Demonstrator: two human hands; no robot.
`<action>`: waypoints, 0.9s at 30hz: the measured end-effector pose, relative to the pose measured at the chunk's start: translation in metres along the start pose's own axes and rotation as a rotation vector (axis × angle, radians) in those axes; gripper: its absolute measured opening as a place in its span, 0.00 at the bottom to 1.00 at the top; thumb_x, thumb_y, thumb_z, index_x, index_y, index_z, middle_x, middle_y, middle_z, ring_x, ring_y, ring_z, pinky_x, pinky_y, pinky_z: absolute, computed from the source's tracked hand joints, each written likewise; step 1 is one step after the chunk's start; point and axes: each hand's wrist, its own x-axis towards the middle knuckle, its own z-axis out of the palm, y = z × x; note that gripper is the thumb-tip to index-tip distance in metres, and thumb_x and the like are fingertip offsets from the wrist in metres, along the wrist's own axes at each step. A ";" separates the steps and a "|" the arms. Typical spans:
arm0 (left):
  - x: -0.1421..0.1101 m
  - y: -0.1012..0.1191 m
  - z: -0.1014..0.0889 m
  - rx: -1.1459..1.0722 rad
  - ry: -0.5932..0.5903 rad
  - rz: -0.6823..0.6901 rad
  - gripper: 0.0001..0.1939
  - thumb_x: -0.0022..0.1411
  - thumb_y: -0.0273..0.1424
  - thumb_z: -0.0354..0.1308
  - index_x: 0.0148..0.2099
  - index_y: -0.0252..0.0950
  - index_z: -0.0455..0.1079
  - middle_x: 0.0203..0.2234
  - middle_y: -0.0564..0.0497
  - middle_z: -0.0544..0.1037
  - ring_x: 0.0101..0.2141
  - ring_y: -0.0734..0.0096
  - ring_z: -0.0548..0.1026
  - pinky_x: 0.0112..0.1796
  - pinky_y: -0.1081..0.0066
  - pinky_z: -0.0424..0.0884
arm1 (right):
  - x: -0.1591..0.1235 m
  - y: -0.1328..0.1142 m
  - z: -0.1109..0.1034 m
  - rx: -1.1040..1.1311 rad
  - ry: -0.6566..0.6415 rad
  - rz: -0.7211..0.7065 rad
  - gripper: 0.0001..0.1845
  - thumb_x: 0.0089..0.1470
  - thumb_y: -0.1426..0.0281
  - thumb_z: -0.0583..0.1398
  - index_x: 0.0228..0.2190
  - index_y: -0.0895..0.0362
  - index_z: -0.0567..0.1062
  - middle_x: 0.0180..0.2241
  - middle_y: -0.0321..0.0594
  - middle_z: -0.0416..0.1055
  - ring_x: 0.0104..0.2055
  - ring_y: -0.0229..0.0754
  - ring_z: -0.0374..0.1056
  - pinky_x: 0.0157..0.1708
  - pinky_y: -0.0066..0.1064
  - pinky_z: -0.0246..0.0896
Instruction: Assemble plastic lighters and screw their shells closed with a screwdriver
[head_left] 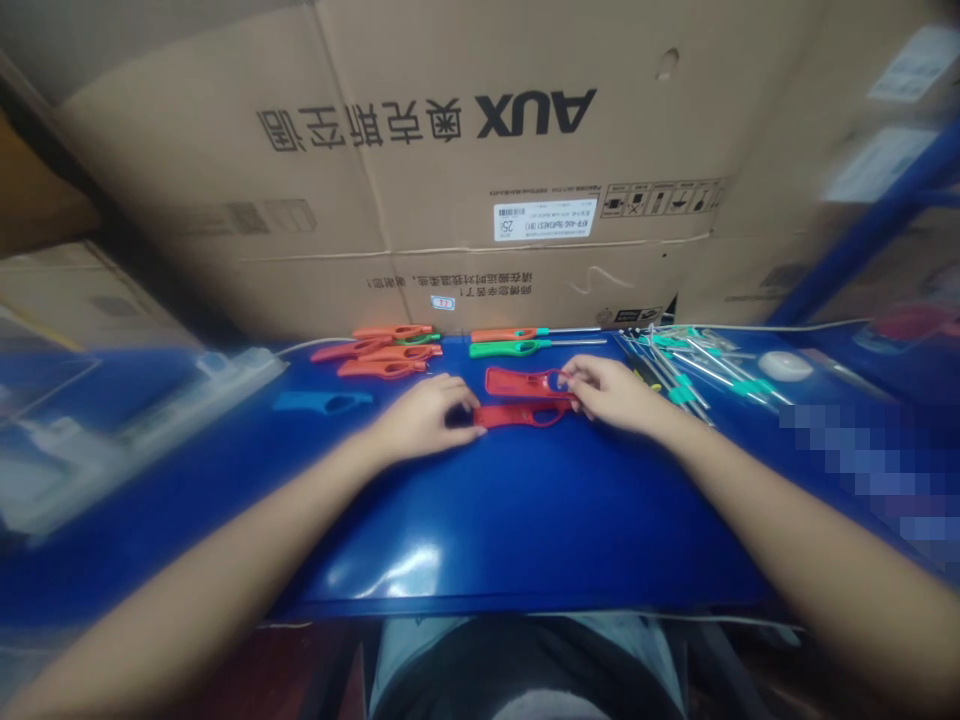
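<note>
Two red plastic handle shells lie side by side in the middle of the blue table point(525, 520). My left hand point(424, 418) curls over the left end of the nearer red shell point(517, 414), fingers closed on it. My right hand point(611, 392) pinches the right ends of that shell and the farther red shell point(525, 381), fingertips at the ring opening.
Several orange-red handles point(379, 355) lie at the back left, with two green-and-orange assembled tools point(510, 342) behind centre. A blue shell point(322, 402) lies left. Metal rods with teal tips point(686, 365) and a white roll point(784, 365) sit right. A large cardboard box point(480, 150) stands behind.
</note>
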 end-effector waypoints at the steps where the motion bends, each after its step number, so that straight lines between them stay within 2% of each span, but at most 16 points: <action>1: 0.000 0.001 0.000 -0.007 0.000 0.000 0.13 0.62 0.40 0.64 0.42 0.37 0.74 0.37 0.47 0.78 0.41 0.60 0.74 0.43 0.62 0.70 | -0.002 -0.002 -0.002 0.018 -0.101 0.019 0.07 0.60 0.72 0.52 0.36 0.56 0.70 0.26 0.37 0.74 0.22 0.36 0.67 0.25 0.27 0.60; 3: 0.000 0.002 0.001 -0.032 -0.006 -0.001 0.12 0.60 0.39 0.65 0.42 0.37 0.73 0.36 0.48 0.78 0.40 0.61 0.74 0.42 0.63 0.70 | -0.007 -0.005 -0.006 -0.048 -0.299 -0.008 0.06 0.57 0.72 0.54 0.34 0.56 0.72 0.24 0.36 0.74 0.21 0.36 0.66 0.24 0.27 0.59; 5: 0.000 0.004 0.002 -0.061 -0.015 -0.001 0.13 0.59 0.39 0.66 0.42 0.38 0.73 0.36 0.48 0.77 0.39 0.61 0.74 0.42 0.63 0.70 | -0.013 -0.008 -0.010 -0.205 -0.403 -0.117 0.05 0.53 0.72 0.57 0.31 0.56 0.75 0.24 0.36 0.74 0.23 0.37 0.67 0.25 0.27 0.57; 8: 0.000 0.004 0.003 -0.089 -0.021 0.009 0.14 0.59 0.40 0.66 0.42 0.38 0.73 0.36 0.49 0.77 0.39 0.62 0.73 0.41 0.63 0.69 | -0.020 -0.012 -0.013 -0.424 -0.380 -0.278 0.06 0.49 0.73 0.59 0.28 0.55 0.77 0.27 0.35 0.75 0.27 0.38 0.66 0.28 0.28 0.55; 10: 0.000 0.003 0.005 -0.098 -0.025 0.022 0.14 0.59 0.40 0.65 0.42 0.38 0.72 0.36 0.49 0.77 0.39 0.62 0.73 0.42 0.63 0.69 | -0.023 -0.013 -0.013 -0.500 -0.357 -0.308 0.06 0.49 0.73 0.59 0.28 0.54 0.78 0.28 0.35 0.75 0.28 0.38 0.66 0.29 0.29 0.55; 16: 0.000 0.003 0.011 -0.104 -0.035 0.064 0.14 0.58 0.40 0.66 0.42 0.38 0.70 0.36 0.50 0.76 0.40 0.62 0.72 0.44 0.64 0.66 | -0.022 -0.009 -0.012 -0.523 -0.339 -0.454 0.04 0.50 0.73 0.60 0.27 0.54 0.77 0.31 0.39 0.72 0.38 0.43 0.66 0.37 0.31 0.58; 18: 0.000 0.003 0.012 -0.098 -0.050 0.073 0.15 0.58 0.42 0.66 0.41 0.38 0.70 0.37 0.51 0.75 0.40 0.62 0.71 0.46 0.63 0.65 | -0.022 -0.010 -0.012 -0.514 -0.339 -0.447 0.05 0.49 0.74 0.60 0.28 0.55 0.77 0.30 0.38 0.72 0.37 0.42 0.66 0.36 0.30 0.57; 23: 0.000 0.005 0.011 -0.083 -0.088 0.075 0.17 0.57 0.45 0.66 0.39 0.39 0.69 0.37 0.51 0.74 0.40 0.62 0.69 0.46 0.63 0.63 | -0.026 -0.017 -0.010 -0.532 -0.350 -0.277 0.08 0.49 0.73 0.60 0.34 0.52 0.73 0.28 0.33 0.73 0.26 0.37 0.63 0.25 0.29 0.48; 27: 0.000 0.005 0.011 -0.080 -0.091 0.077 0.16 0.58 0.43 0.65 0.40 0.38 0.69 0.37 0.51 0.74 0.40 0.63 0.68 0.44 0.64 0.62 | -0.026 -0.017 -0.008 -0.565 -0.329 -0.314 0.04 0.51 0.70 0.60 0.33 0.52 0.70 0.29 0.33 0.73 0.27 0.37 0.63 0.25 0.29 0.46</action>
